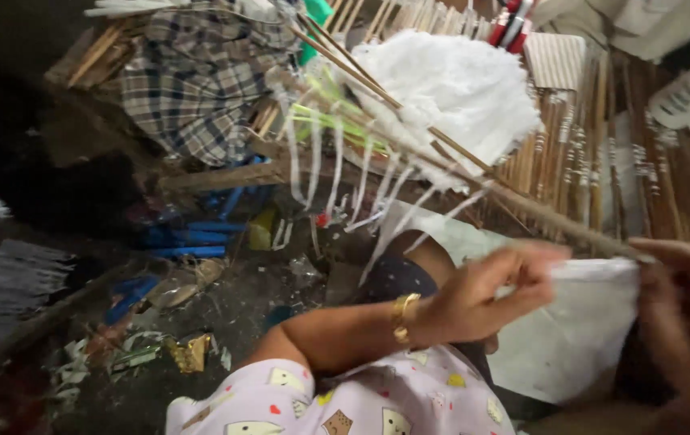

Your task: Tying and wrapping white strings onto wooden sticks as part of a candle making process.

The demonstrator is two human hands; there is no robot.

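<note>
Our two hands meet at lower right: the left hand [486,294], wearing one gold bangle [404,316], pinches a white strip [595,270] on one long stick [474,173]; the blurred right hand [687,302] grips its end. One white fluffy heap [450,89] lies upper centre, one plaid cloth [200,72] upper left.
</note>
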